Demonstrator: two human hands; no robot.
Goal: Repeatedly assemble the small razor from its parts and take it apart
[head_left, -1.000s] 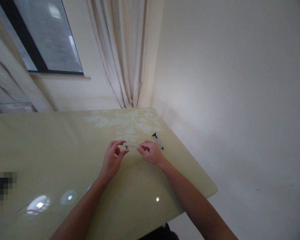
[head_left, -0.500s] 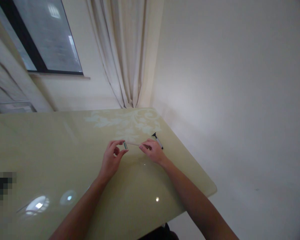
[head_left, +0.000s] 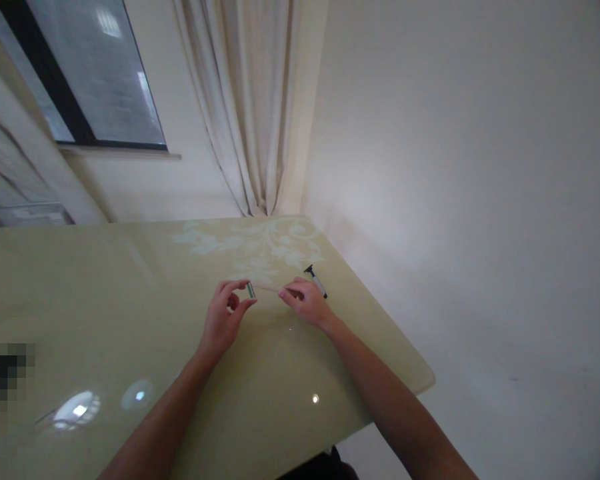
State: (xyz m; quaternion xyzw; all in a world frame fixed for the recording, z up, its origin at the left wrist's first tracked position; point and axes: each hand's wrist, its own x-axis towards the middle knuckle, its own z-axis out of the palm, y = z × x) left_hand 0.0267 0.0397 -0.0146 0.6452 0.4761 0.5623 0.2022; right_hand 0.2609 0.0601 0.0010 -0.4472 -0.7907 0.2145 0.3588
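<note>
Between the thumb and fingers of my left hand [head_left: 227, 310] is a small cartridge [head_left: 251, 290], greenish with dark edges, perhaps a razor head. My right hand [head_left: 304, 300] pinches a thin pale stick [head_left: 267, 288], whose far end reaches the small cartridge. Both hands are held above the glossy pale-green table [head_left: 250, 400]. Just beyond my right hand lies a razor [head_left: 318, 280] with a black head and a grey-white handle, partly close behind the knuckles.
At the table's back edge hangs a beige curtain [head_left: 250, 107], with a window [head_left: 95, 73] to its left. A plain wall [head_left: 455, 200] runs along the right side. A pixelated dark patch covers the lower left.
</note>
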